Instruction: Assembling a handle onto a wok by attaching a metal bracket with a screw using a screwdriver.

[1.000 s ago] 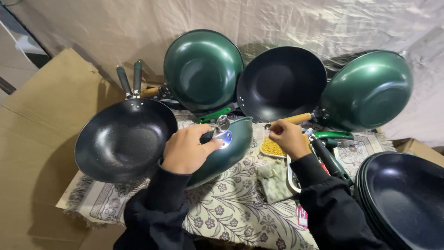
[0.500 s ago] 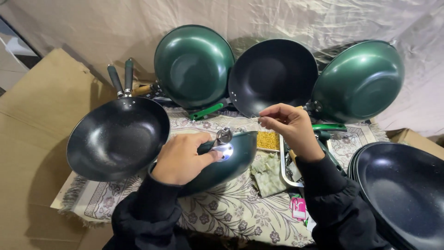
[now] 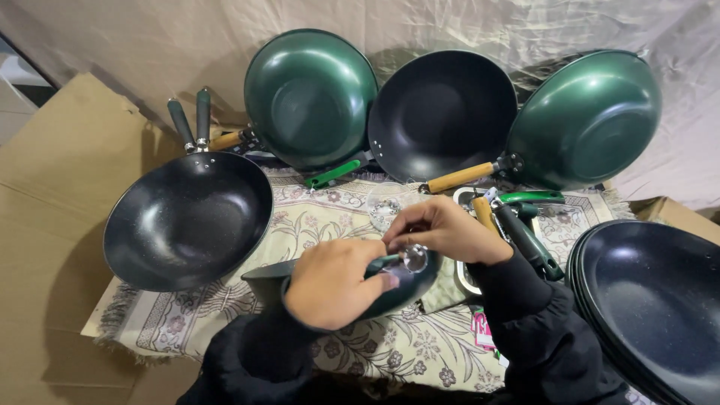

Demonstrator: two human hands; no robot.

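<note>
Far left of the left hand (image 3: 334, 281), a black round nonstick wok (image 3: 187, 219) lies on the floral patterned cloth (image 3: 330, 217) covering the table. The left hand grips the rim of a dark green round metal wok (image 3: 390, 289), held just below the right hand (image 3: 442, 229). The right hand pinches a small shiny metal fitting (image 3: 412, 258) at that rim, while a stack of black round pans (image 3: 652, 300) sits well to its right.
</note>
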